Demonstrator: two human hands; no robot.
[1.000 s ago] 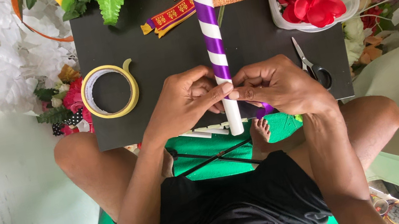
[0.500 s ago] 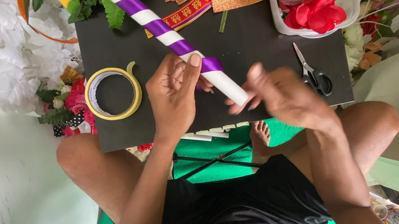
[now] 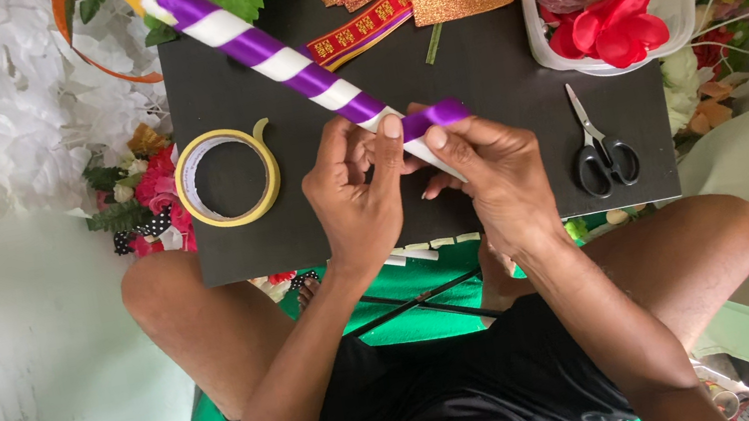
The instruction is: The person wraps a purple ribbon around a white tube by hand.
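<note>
The left hand [image 3: 354, 194] closes around the white stick [image 3: 267, 51], with its index finger pressing down on the wound part just beside the loose end. The right hand [image 3: 490, 171] pinches the free end of the purple ribbon [image 3: 436, 115] between thumb and fingertips, right above the lower end of the stick, and its other fingers curl under the stick. The stick lies slanted across the black board [image 3: 491, 59], going up and away from the fingers to the far left corner, already striped purple and white.

To do this wrapping well, I think the ribbon must stay tight and keep the same angle, so each white gap is equal. The left finger should hold the last turn so it cannot slip.

A yellow tape roll [image 3: 227, 177] lies left of the left hand, and black scissors [image 3: 603, 157] lie right of the right hand.
</note>
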